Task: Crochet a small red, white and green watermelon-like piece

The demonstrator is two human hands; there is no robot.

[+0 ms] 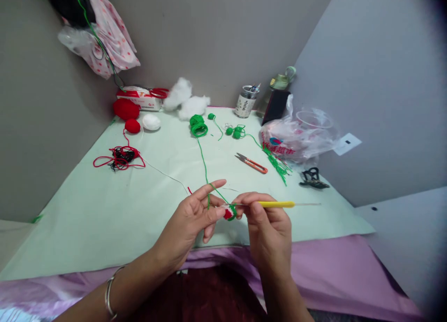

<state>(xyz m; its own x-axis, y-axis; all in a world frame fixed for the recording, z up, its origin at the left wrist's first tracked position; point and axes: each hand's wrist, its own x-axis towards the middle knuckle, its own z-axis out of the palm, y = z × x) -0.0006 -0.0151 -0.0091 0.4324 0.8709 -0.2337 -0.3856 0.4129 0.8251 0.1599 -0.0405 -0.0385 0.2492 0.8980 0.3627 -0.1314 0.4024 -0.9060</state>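
Between thumb and fingers, my left hand [195, 215] pinches a small crocheted piece [229, 212] in red, white and green. Green yarn [203, 159] runs from a green skein [198, 125] over my raised left index finger to the piece. My right hand [267, 222] is closed round a crochet hook with a yellow handle [277, 204]; its metal tip reaches the top edge of the piece. The right fingertips are beside the piece's green edge. A white strand [164, 173] leads from a white yarn ball [151, 122] towards my left hand.
Orange-handled snips [251, 163] lie beyond my right hand, near green yarn strands [277, 166] and a black hair clip [314, 178]. Red balls [126, 109], tangled yarn [122, 157] and white stuffing [179, 94] are at the left and back. A plastic bag [296, 136] stands at right.
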